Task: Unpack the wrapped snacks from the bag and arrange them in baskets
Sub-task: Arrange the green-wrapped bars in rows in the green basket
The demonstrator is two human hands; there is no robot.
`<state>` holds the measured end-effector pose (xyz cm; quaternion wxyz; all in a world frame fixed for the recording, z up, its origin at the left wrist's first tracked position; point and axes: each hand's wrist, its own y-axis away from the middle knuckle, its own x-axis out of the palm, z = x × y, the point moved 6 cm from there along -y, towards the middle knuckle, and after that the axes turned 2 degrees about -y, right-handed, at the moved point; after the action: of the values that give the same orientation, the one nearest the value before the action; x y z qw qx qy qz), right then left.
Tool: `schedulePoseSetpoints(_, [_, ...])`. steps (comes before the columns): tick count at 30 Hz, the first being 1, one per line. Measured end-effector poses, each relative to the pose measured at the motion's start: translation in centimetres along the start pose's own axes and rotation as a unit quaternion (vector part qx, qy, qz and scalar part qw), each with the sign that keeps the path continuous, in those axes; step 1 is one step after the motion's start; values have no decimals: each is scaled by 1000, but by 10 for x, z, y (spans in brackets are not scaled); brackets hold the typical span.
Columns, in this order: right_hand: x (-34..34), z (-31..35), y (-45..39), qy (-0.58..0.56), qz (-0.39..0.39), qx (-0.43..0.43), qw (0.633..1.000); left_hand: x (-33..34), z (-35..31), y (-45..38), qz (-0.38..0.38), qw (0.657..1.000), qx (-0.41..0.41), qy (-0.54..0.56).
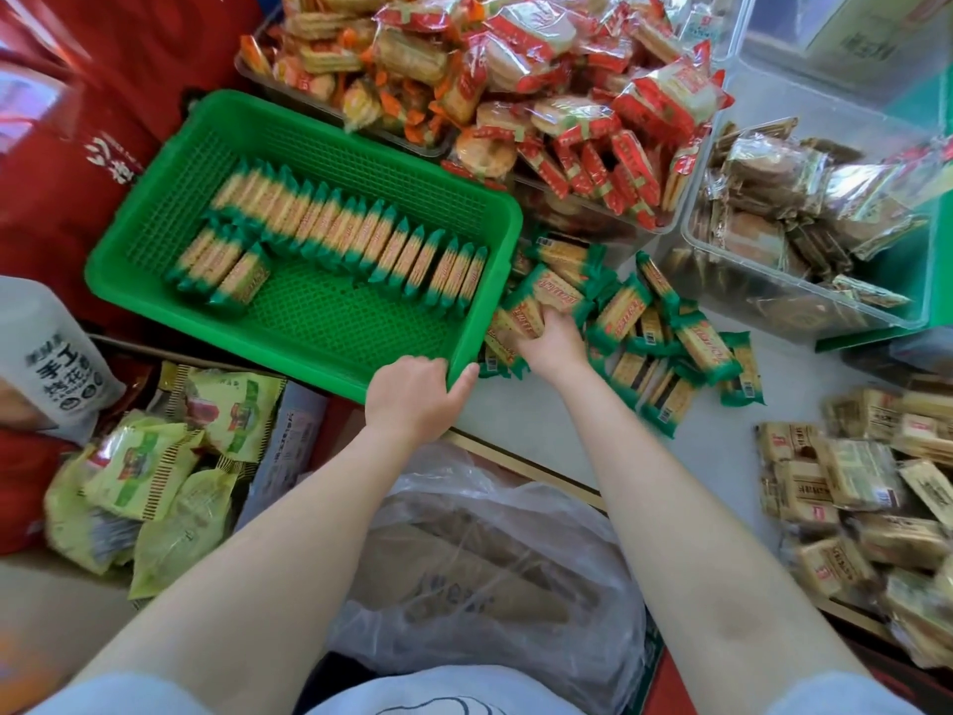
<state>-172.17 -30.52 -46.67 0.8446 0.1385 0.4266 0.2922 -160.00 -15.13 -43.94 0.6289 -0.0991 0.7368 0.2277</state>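
**Snacks half packed, basket held at its corner**

Snacks (665,332) in green-ended wrappers lie loose on the pale floor, just right of the basket (170,219); more of them stand on edge inside it in one long row, with a short row in front at the left.

Nearest the camera lies a crumpled clear bag (464,559) between the two forearms. To its left sits a heap of yellow-green packets (149,472); to its right, a spread of tan packets (856,482) reaches the frame edge.

The left hand (412,394) grips the basket's near right corner, fingers curled over the rim and thumb against the outer wall. The right hand (554,343) reaches into the loose pile beside that wall and clasps a few of the green packs.

A white jug (46,353) with black print stands by the basket's near left side. Red cloth (77,121) lies behind it.

Beyond the basket, clear bins crowd the floor: orange-wrapped biscuits (361,59), red-wrapped crackers (608,110) heaped over a rim just above the loose pile, and a bin of brown packs (773,209) at the right.
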Motion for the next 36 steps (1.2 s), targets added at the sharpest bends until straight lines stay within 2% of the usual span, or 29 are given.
schedulePoseSetpoints(6, [10,-19,4,-52,10,74,996,-2,2,0,1,1000,-4,-7])
schedulePoseSetpoints(10, [1,-45,29,-65,-46,86,993,-2,2,0,4,1000,-6,-7])
schedulePoseSetpoints(12, [-7,-62,51,13,-99,81,992,-2,2,0,2,1000,-8,-3])
schedulePoseSetpoints(14, [-7,-74,73,143,-123,61,980,-4,1,0,0,1000,-6,-4])
schedulePoseSetpoints(16, [5,-81,88,219,-100,56,969,-5,-1,0,8,1000,-4,0])
schedulePoseSetpoints(18, [18,-85,93,242,-83,50,965,-7,-2,1,22,1000,-16,3])
schedulePoseSetpoints(20, [20,-84,93,178,-80,45,980,-9,0,2,14,999,-46,4])
schedulePoseSetpoints(22, [13,-86,98,-48,-70,89,992,-16,-6,12,-49,997,-50,44])
schedulePoseSetpoints(23, [9,-87,103,-159,-64,109,979,-21,-17,20,-95,991,-27,95])
schedulePoseSetpoints(25, [-5,-83,117,-281,-69,114,950,-30,-48,39,-134,962,20,236])
schedulePoseSetpoints(26, [-12,-82,124,-326,-72,106,936,-29,-65,43,-101,943,12,318])
schedulePoseSetpoints(27, [-19,-79,132,-362,-69,98,924,-22,-81,43,-26,915,-23,402])
schedulePoseSetpoints(28, [-25,-77,139,-383,-63,92,917,-10,-97,44,72,867,-77,488])
schedulePoseSetpoints(29, [-30,-77,145,-390,-54,87,915,1,-113,46,165,800,-137,561])
schedulePoseSetpoints(30, [-35,-78,149,-386,-42,86,918,11,-127,49,235,735,-174,612])
schedulePoseSetpoints(31, [-39,-80,153,-378,-26,91,921,21,-138,50,275,688,-187,645])
schedulePoseSetpoints(32, [-43,-83,155,-364,-14,99,926,28,-145,51,293,660,-193,664])
schedulePoseSetpoints(33, [-48,-91,153,-341,-19,110,933,34,-147,51,297,648,-205,670])
schedulePoseSetpoints(36, [-72,-136,130,-276,-132,162,938,49,-142,51,288,625,-271,673])
